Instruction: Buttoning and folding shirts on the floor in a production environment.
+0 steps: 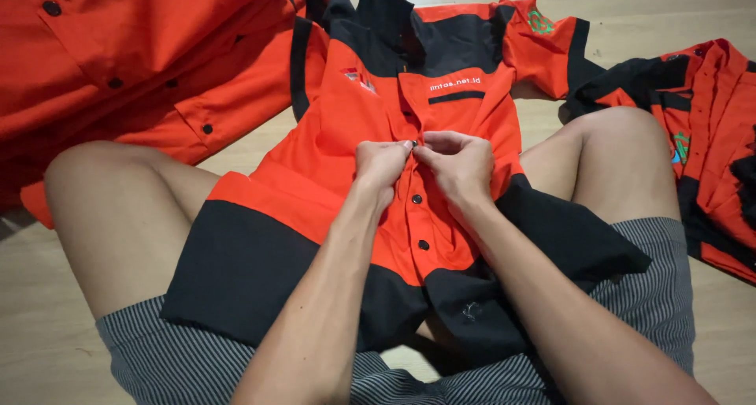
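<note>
Pale wooden floor (47,342): carries all garments and the seated person.

Orange and black short-sleeved work shirt (315,208): spread front-up across the lap and between the bare knees, collar pointing away, black lower panels draped over grey striped shorts (157,358). Placket running down the middle, fastened below the hands.

Second orange button-up garment (134,58): lying crumpled on the floor at upper left, dark buttons visible, just beside the collar of the lap shirt.

Third orange and black garment (701,137): heaped on the floor at right, beyond the right knee, apart from the lap shirt.

Left hand (382,165): narrow pinch, fingertips closed on the left edge of the placket at mid-chest.

Right hand (461,165): narrow pinch, fingertips closed on the opposite placket edge, touching the left fingertips.

Small round black buttons (416,198): two visible on the placket directly below the hands, one under the other. Button at the pinch point hidden by fingertips; cannot tell whether fastened.
</note>
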